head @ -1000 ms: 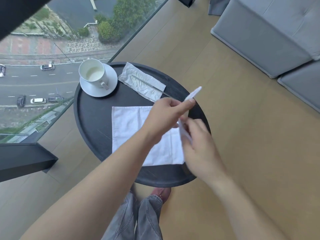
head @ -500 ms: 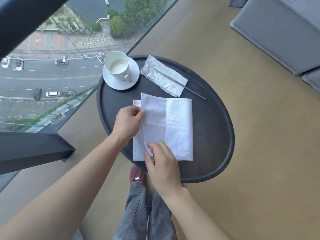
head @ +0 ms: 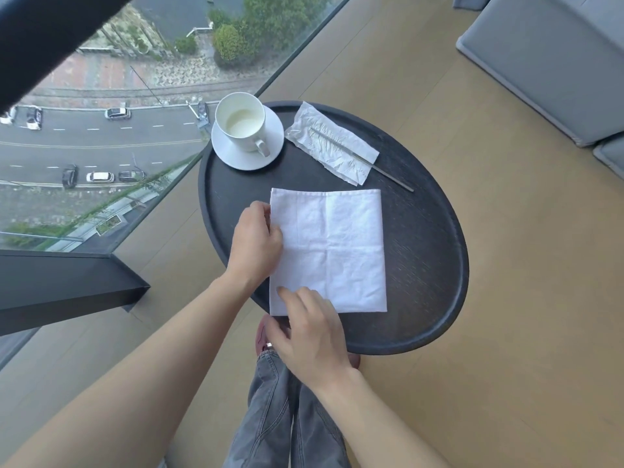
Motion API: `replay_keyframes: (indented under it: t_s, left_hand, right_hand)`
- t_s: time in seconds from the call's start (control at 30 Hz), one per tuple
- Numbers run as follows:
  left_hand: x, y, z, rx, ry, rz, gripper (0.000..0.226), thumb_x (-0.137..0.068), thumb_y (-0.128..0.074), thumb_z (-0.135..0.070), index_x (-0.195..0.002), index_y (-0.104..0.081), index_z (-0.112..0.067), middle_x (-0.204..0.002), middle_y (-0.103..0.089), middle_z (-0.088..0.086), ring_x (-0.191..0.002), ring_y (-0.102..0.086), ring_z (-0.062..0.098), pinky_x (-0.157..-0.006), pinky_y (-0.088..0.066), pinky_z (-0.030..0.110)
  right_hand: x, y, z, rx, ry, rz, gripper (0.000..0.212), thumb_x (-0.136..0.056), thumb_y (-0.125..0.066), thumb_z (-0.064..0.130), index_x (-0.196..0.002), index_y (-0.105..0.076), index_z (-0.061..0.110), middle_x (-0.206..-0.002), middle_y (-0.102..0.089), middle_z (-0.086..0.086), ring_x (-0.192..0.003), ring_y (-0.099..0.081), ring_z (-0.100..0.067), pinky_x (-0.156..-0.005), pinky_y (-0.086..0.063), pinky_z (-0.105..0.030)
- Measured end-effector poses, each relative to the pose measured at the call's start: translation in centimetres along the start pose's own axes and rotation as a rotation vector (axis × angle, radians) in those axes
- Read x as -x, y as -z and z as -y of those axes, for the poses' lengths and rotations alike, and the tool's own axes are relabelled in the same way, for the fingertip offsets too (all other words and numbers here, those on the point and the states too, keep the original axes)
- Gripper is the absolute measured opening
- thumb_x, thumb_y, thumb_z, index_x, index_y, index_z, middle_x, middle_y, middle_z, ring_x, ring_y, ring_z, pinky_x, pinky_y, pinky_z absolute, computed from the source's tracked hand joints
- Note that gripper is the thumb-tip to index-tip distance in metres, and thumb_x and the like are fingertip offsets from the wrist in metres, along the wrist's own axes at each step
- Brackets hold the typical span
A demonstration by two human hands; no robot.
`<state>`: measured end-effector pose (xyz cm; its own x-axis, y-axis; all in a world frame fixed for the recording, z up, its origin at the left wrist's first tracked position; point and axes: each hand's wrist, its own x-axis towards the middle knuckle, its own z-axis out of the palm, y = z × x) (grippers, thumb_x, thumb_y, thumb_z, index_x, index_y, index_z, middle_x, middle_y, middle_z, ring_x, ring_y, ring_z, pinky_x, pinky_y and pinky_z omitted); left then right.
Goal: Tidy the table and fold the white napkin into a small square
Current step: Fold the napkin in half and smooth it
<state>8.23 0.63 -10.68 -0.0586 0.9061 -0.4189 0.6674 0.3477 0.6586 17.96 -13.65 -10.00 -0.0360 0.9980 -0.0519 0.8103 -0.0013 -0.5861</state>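
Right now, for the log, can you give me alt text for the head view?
Two bare hands press a folded white napkin flat on a round black table, left hand at its left edge, right hand at its near corner. Behind it stand a white cup on a saucer and a crumpled wrapper.

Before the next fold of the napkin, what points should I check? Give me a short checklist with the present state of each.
1. Napkin lies flat on the table: ok.
2. Left edges lined up under the left hand: cannot tell, the hand covers them.
3. Right hand on the near left corner: ok.
4. Near left corner fully on the table: not ok, it reaches the rim.
5. Cup and saucer apart from the napkin: ok.
6. Wrapper apart from the napkin: ok.
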Motion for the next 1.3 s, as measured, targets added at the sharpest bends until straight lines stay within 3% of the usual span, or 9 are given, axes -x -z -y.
replay_keyframes:
  t_s: [0.17,0.3,0.53,0.67,0.9,1.0,1.07,1.17,1.3]
  left_hand:
    - [1.6,-1.5,-0.2,-0.194,-0.213,-0.19,0.058,-0.088,-0.057,-0.001,-0.144,-0.047,0.007,-0.128,-0.053,0.025,-0.117,-0.05,0.042,-0.101,-0.039,0.044]
    - [2.9,-4.6,-0.2,-0.369,-0.466,-0.014,0.063,-0.098,-0.058,-0.012,-0.155,-0.039,0.008,-0.163,-0.037,0.028,-0.153,-0.033,0.044,-0.122,-0.031,0.053]
    - [1.7,-8.3,1.7,-0.608,-0.445,0.004,0.067,-0.11,-0.023,-0.044,-0.167,-0.014,-0.009,-0.176,-0.01,0.01,-0.163,-0.004,0.024,-0.131,-0.002,0.05]
    - [1.5,-8.6,2.2,-0.648,-0.44,0.0,0.073,-0.108,-0.026,-0.048,-0.167,-0.013,-0.006,-0.176,-0.007,0.014,-0.163,0.0,0.026,-0.13,0.0,0.053]
    - [1.4,-7.0,1.5,-0.675,-0.424,0.081,0.076,-0.107,-0.022,-0.052,-0.167,-0.007,-0.008,-0.176,0.001,0.014,-0.163,0.004,0.027,-0.13,-0.002,0.05]
    - [0.5,-5.0,0.5,-0.676,-0.482,0.078,0.066,-0.106,-0.032,-0.049,-0.158,-0.037,-0.009,-0.168,-0.03,0.015,-0.155,-0.029,0.032,-0.119,-0.026,0.052]
    - [-0.7,-3.9,-0.8,-0.657,-0.514,0.023,0.049,-0.103,-0.039,-0.045,-0.134,-0.054,-0.01,-0.143,-0.05,0.013,-0.131,-0.049,0.034,-0.104,-0.035,0.051]
    - [-2.8,-3.3,-3.3,-0.634,-0.538,-0.029,0.033,-0.101,-0.048,-0.035,-0.119,-0.058,-0.009,-0.121,-0.054,0.011,-0.111,-0.052,0.035,-0.096,-0.037,0.047]
    - [-5.3,-4.1,-5.8,-0.677,-0.632,0.115,0.022,-0.103,-0.046,-0.03,-0.111,-0.055,-0.011,-0.112,-0.053,0.008,-0.105,-0.05,0.032,-0.092,-0.036,0.043]
  right_hand:
    - [-2.4,2.0,-3.9,0.058,-0.093,-0.145,0.043,-0.093,-0.047,0.01,-0.133,-0.06,0.003,-0.118,-0.066,-0.011,-0.107,-0.059,-0.032,-0.087,-0.049,-0.044]
    - [-6.3,2.9,-7.0,0.166,-0.154,-0.097,0.055,-0.097,-0.032,0.009,-0.15,-0.044,0.003,-0.158,-0.043,-0.015,-0.149,-0.034,-0.031,-0.116,-0.03,-0.043]
    - [-9.5,1.9,-10.9,0.388,-0.066,0.123,0.063,-0.104,-0.033,0.029,-0.161,-0.017,0.009,-0.17,-0.012,-0.007,-0.157,-0.007,-0.02,-0.125,-0.016,-0.042]
    - [-8.9,2.5,-12.5,0.467,-0.148,0.107,0.075,-0.102,-0.026,0.05,-0.162,-0.006,0.008,-0.171,-0.001,-0.008,-0.157,0.002,-0.019,-0.126,-0.009,-0.041]
    - [-9.0,3.9,-12.7,0.513,-0.194,0.125,0.076,-0.103,-0.03,0.048,-0.161,-0.011,0.004,-0.17,-0.008,-0.012,-0.157,-0.008,-0.026,-0.123,-0.016,-0.044]
    - [-10.7,5.8,-12.7,0.545,-0.104,0.069,0.057,-0.097,-0.05,0.03,-0.148,-0.041,0.004,-0.155,-0.043,-0.012,-0.144,-0.038,-0.033,-0.107,-0.035,-0.046]
    - [-12.7,7.0,-12.7,0.587,-0.04,0.059,0.034,-0.092,-0.053,0.016,-0.126,-0.055,0.009,-0.128,-0.056,-0.008,-0.12,-0.053,-0.033,-0.09,-0.04,-0.043]
    - [-15.6,8.6,-12.3,0.625,-0.025,0.145,0.017,-0.092,-0.054,0.011,-0.108,-0.057,0.011,-0.108,-0.058,-0.009,-0.096,-0.054,-0.032,-0.077,-0.037,-0.04]
    - [-17.1,9.3,-11.9,0.635,-0.079,0.212,0.004,-0.095,-0.051,0.013,-0.098,-0.052,0.012,-0.105,-0.057,-0.01,-0.095,-0.053,-0.032,-0.077,-0.034,-0.04]
